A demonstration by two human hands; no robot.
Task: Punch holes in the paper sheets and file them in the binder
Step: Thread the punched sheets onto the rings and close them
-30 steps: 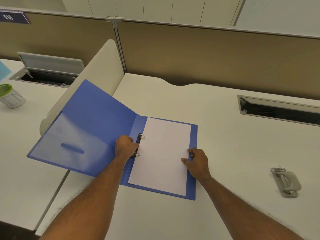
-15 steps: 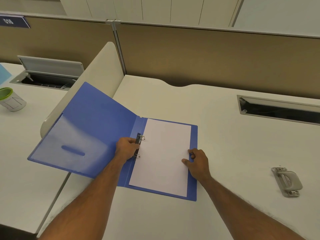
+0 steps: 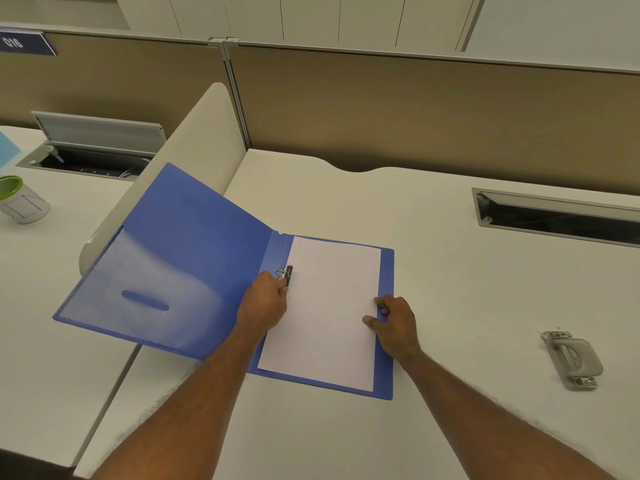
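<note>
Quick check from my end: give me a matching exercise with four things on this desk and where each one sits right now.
Things:
1. hole punch
2. paper sheet
3. left hand
4. green-rimmed cup

Places:
A. at the binder's rings
B. on the neighbouring desk, far left
C. lying in the open binder
D. alone on the desk, right of the binder

Pairs: 1-D, 2-C, 3-A, 4-B

Green-rimmed white cup (image 3: pixel 20 200) far left on neighbouring desk (image 3: pixel 41 306); open cable tray (image 3: pixel 93 147) behind it, possibly cables inside; tan partition (image 3: pixel 415 112).
</note>
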